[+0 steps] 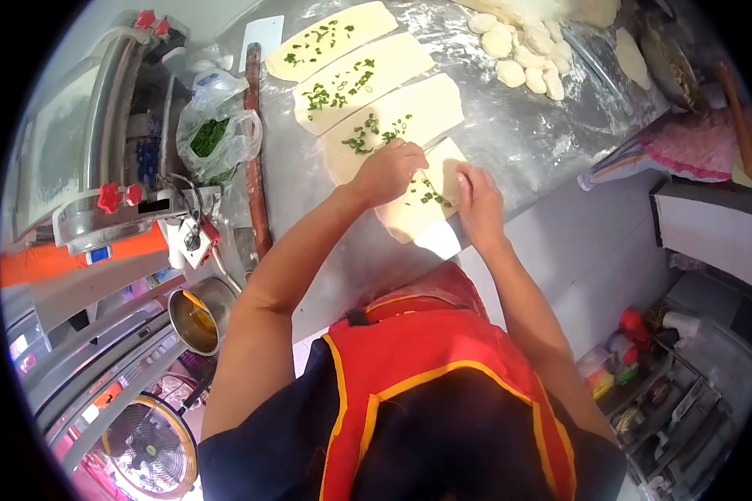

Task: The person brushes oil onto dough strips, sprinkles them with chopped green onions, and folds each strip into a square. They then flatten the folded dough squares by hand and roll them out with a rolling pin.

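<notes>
Several flat dough sheets lie side by side on the metal table (518, 138), the farthest dough sheet (368, 21) among them, each with chopped green onion on top. My left hand (390, 171) is closed at the upper left edge of the nearest dough sheet (409, 219), its fingertips pinching the dough. At that sheet's right side, my right hand (480, 200) has its thumb and fingers pressed together on the edge. Part of this sheet appears lifted or folded between the two hands. Green onion pieces (427, 197) show on it.
A wooden rolling pin (256, 159) lies left of the sheets, beside a plastic bag of chopped greens (210, 138). Dough balls (522, 52) sit at the back right near a metal rod (597, 67). A dough machine (83, 125) stands left; another person (693, 150) is at far right.
</notes>
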The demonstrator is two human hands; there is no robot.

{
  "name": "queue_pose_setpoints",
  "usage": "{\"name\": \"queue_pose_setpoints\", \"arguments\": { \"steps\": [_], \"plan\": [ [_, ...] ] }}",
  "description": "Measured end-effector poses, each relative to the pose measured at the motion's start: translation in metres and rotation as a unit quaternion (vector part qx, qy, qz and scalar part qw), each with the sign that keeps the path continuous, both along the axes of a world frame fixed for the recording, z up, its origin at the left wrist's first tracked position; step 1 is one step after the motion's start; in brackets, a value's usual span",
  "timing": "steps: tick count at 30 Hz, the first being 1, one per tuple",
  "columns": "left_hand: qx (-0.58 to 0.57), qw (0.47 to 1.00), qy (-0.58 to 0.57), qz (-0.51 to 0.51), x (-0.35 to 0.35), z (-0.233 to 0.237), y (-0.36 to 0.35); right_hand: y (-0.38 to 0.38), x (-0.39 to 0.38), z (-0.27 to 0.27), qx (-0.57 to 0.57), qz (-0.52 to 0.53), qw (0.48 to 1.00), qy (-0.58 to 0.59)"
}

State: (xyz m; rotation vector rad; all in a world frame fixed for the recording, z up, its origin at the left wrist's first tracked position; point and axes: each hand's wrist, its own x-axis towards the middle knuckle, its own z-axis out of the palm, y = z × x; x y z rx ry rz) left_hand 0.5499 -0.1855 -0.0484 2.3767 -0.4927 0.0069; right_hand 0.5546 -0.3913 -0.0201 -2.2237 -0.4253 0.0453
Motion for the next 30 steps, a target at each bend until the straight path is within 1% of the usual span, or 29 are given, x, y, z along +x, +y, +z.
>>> {"name": "queue_pose_setpoints", "arguments": {
  "steps": [1, 2, 5, 8, 11, 14, 15, 16, 17, 18, 19, 20, 23, 26, 29, 30],
  "plan": [
    [-0.003, 1.0, -0.005, 0.001, -0.002, 0.001, 0.002, 0.006, 0.006, 0.0, 0.018, 0.013, 0.999, -0.037],
    [-0.005, 1.0, -0.008, 0.001, -0.004, 0.002, 0.004, 0.009, 0.011, -0.009, -0.047, 0.049, 0.997, -0.046],
    [-0.003, 0.999, -0.047, 0.021, -0.011, 0.004, 0.007, 0.015, 0.018, -0.037, -0.131, 0.178, 0.967, -0.124],
    [-0.017, 0.997, -0.037, 0.061, -0.017, 0.003, 0.01, 0.016, 0.004, -0.045, -0.234, 0.219, 0.938, -0.134],
    [-0.036, 0.995, -0.008, 0.088, -0.02, 0.01, 0.01, 0.016, 0.005, -0.037, -0.232, 0.233, 0.939, -0.104],
    [-0.067, 0.993, -0.033, 0.089, -0.02, 0.007, 0.012, 0.015, 0.009, -0.039, -0.247, 0.238, 0.938, -0.055],
    [-0.066, 0.993, -0.039, 0.092, -0.018, 0.011, 0.013, 0.016, 0.01, -0.025, -0.127, 0.209, 0.969, 0.033],
    [-0.067, 0.992, -0.042, 0.096, -0.018, 0.016, 0.013, 0.017, 0.01, -0.001, -0.006, 0.177, 0.977, 0.123],
    [-0.068, 0.992, -0.043, 0.102, -0.021, 0.018, 0.012, 0.016, 0.01, 0.001, 0.136, 0.126, 0.954, 0.235],
    [-0.079, 0.991, -0.034, 0.101, -0.021, 0.016, 0.012, 0.015, 0.01, 0.003, 0.281, 0.06, 0.901, 0.325],
    [-0.088, 0.991, -0.028, 0.1, -0.018, 0.015, 0.012, 0.013, 0.016, -0.012, 0.434, -0.025, 0.797, 0.419],
    [-0.097, 0.99, -0.022, 0.097, -0.016, 0.015, 0.011, 0.011, 0.021, -0.02, 0.566, -0.109, 0.653, 0.49],
    [-0.126, 0.987, -0.005, 0.102, -0.013, 0.018, 0.001, 0.003, 0.027, -0.021, 0.607, -0.115, 0.586, 0.524],
    [-0.113, 0.99, -0.017, 0.078, -0.007, 0.02, -0.007, -0.001, 0.03, -0.011, 0.651, -0.1, 0.553, 0.51],
    [-0.079, 0.993, -0.091, -0.003, 0.001, 0.0, -0.017, -0.004, 0.032, -0.022, 0.631, -0.106, 0.574, 0.512],
    [-0.059, 0.994, -0.092, -0.029, 0.003, 0.003, -0.02, -0.004, 0.035, -0.025, 0.634, -0.092, 0.575, 0.508]
  ]
}}
